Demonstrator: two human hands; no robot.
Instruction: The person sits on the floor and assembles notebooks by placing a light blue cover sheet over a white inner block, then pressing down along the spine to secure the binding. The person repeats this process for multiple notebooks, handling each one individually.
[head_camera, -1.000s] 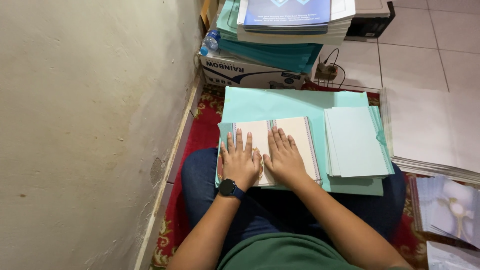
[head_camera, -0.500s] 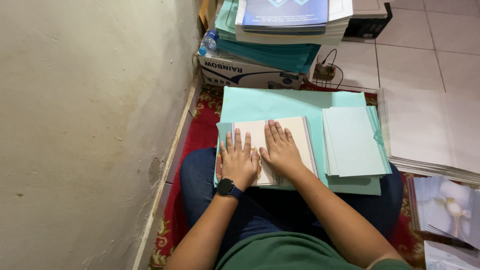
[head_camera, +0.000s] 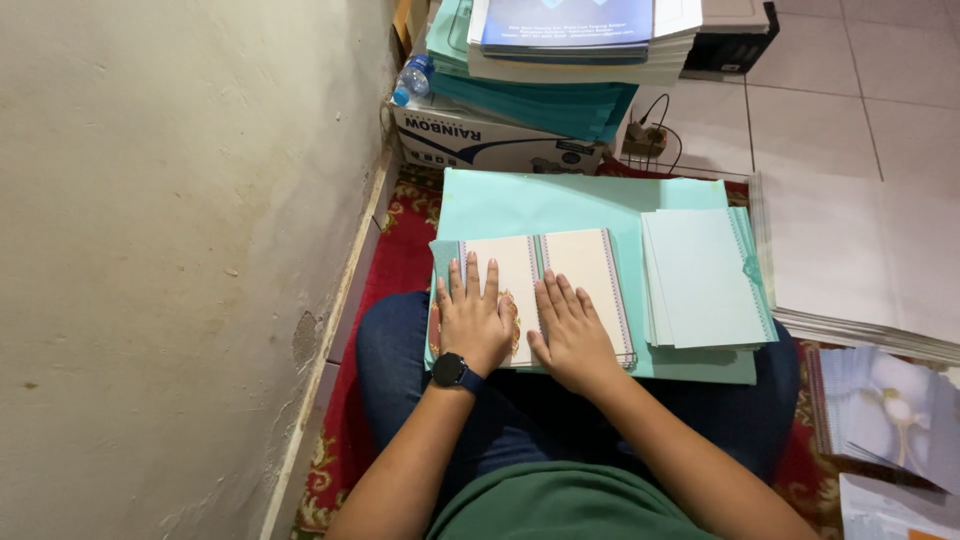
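1. Wall (head_camera: 180, 250): a pale plastered surface fills the left side of the view; a red patterned rug (head_camera: 395, 260) runs along its base.
2. Left hand (head_camera: 473, 322): fingers spread, palm flat on the left half of the cream folded card (head_camera: 545, 280). A black wristwatch (head_camera: 452, 371) sits on the wrist.
3. Cream folded card: lies on a large mint-green sheet (head_camera: 560, 205) across the person's lap, with a green spine strip down its middle.
4. Right hand (head_camera: 572, 330): fingers spread, palm flat on the card just right of the spine. Neither hand pinches anything.
5. Stack of mint-green cards (head_camera: 700, 280): rests on the same sheet, just beside the cream card, apart from both hands.
6. Behind: a cardboard box (head_camera: 490, 140) carrying teal folders and a blue-covered book (head_camera: 565, 25).
7. Right edge: white sheets (head_camera: 860, 260) on the tiled floor.
8. Fault risks, as a judgement:
   - Uneven palm pressure could skew the fold and crease the card off-line.
   - The lap is a soft support; a knee shift could tip the green stack off its edge.
   - Sliding palms could smudge or scuff the printed face.
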